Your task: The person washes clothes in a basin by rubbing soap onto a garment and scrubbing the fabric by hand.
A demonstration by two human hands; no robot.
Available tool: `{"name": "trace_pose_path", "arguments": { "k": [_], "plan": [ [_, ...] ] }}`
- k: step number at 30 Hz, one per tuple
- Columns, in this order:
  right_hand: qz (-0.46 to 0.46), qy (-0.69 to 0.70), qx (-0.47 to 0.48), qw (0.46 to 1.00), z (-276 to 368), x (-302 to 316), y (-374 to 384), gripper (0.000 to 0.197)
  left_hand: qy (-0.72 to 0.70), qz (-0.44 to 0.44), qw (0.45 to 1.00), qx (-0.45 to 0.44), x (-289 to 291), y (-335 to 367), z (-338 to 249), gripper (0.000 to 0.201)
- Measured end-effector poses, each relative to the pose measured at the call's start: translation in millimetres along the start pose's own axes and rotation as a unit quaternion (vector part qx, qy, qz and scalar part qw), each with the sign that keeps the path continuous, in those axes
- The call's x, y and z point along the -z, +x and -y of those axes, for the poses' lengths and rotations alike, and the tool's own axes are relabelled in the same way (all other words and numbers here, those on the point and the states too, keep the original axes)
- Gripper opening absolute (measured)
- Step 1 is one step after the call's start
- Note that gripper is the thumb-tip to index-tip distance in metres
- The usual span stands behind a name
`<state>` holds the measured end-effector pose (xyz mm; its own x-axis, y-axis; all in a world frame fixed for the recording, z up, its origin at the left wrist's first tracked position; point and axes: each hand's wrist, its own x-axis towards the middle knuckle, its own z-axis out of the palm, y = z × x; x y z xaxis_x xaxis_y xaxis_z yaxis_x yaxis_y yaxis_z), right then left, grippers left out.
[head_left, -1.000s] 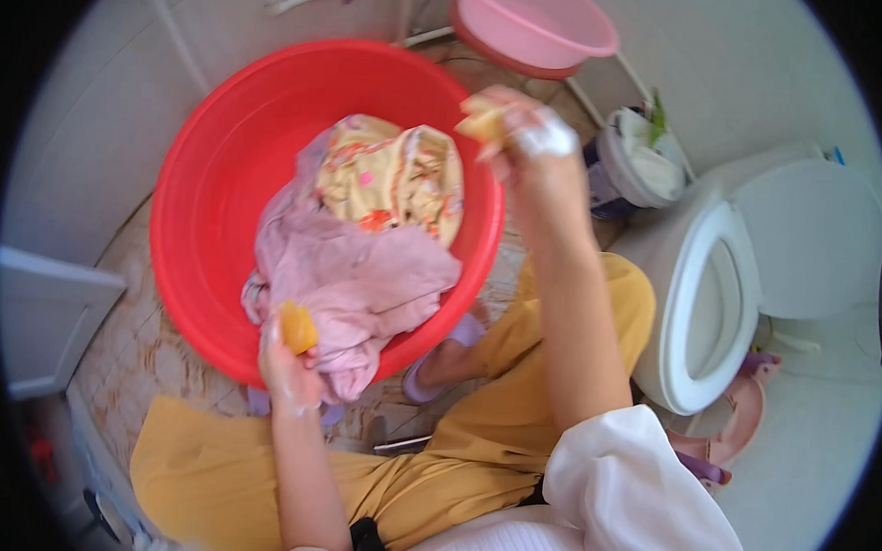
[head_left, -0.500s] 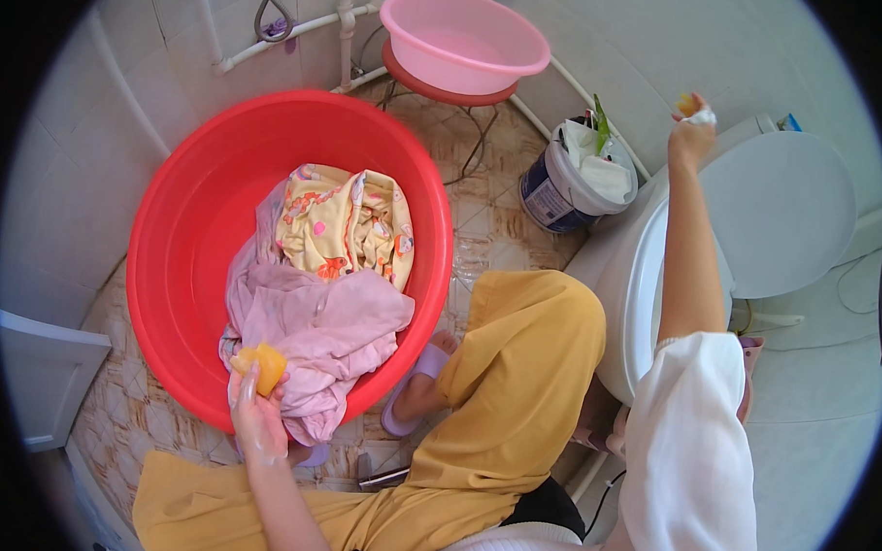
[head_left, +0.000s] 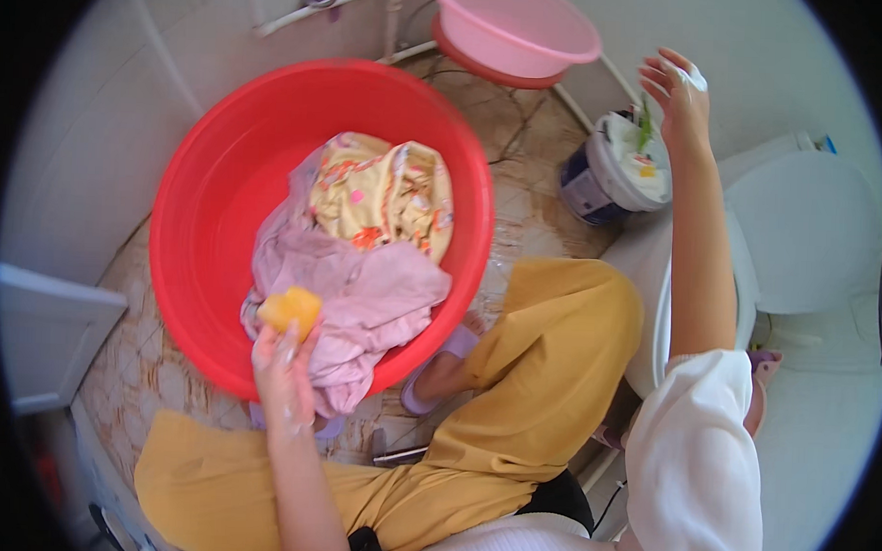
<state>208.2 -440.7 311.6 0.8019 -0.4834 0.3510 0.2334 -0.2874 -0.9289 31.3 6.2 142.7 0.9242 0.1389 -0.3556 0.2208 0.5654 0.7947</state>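
My left hand (head_left: 284, 375) is closed round a yellow bar of soap (head_left: 292, 307) above the near side of a large red tub (head_left: 205, 209). White lather streaks its fingers and wrist. Just beyond lies a wet pink garment (head_left: 363, 282), partly under the soap and draped over the tub's near rim. A cream cloth with a coloured print (head_left: 371, 190) is bunched behind it. My right hand (head_left: 685, 99), foam on its back, is raised with fingers apart and nothing in them. Below it stands a white bucket (head_left: 600, 184) of crumpled white waste, with a small yellow scrap (head_left: 647, 171) on top.
A pink basin (head_left: 517, 35) rests on a red stool (head_left: 487, 75) at the back. To my right is a toilet (head_left: 802, 230) with its lid raised. My knees, in mustard trousers (head_left: 545, 347), flank the tub's near side. A white panel (head_left: 55, 330) stands at left.
My right hand has opened, and the yellow scrap it held is now in the bucket. The view has shifted, so the tub sits farther right and higher. My left hand still holds the soap.
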Motion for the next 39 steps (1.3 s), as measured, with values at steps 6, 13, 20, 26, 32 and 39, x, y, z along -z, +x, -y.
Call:
{"name": "trace_pose_path", "arguments": {
  "k": [6, 13, 20, 26, 32, 39],
  "plan": [
    [0.467, -0.014, -0.032, 0.883, 3.7, -169.7, -186.5, 0.045, 0.040, -0.002, 0.999, -0.015, -12.8, -1.4, -3.7, 0.035],
    [0.482, 0.057, -0.010, 0.874, -27.9, -244.6, -327.2, 0.042, 0.109, 0.002, 0.992, -0.068, -4.1, -11.3, 12.2, 0.036],
    [0.431, -0.027, -0.240, 0.870, -78.5, -230.1, -300.3, 0.025, 0.027, -0.189, 0.979, -0.069, 45.2, 7.6, 1.3, 0.023],
    [0.582, -0.221, 0.073, 0.779, -99.0, -206.7, -330.6, 0.019, 0.089, -0.348, 0.932, 0.050, 67.1, 3.7, 18.1, 0.029],
    [0.581, -0.211, 0.082, 0.781, -46.3, -200.3, -348.6, 0.017, -0.122, -0.183, 0.955, 0.199, 61.5, 1.4, 20.5, 0.032],
    [0.654, -0.146, 0.076, 0.739, -12.3, -189.4, -356.1, 0.015, -0.192, -0.071, 0.972, 0.116, 65.4, 17.5, 23.3, 0.037]
  ]
}}
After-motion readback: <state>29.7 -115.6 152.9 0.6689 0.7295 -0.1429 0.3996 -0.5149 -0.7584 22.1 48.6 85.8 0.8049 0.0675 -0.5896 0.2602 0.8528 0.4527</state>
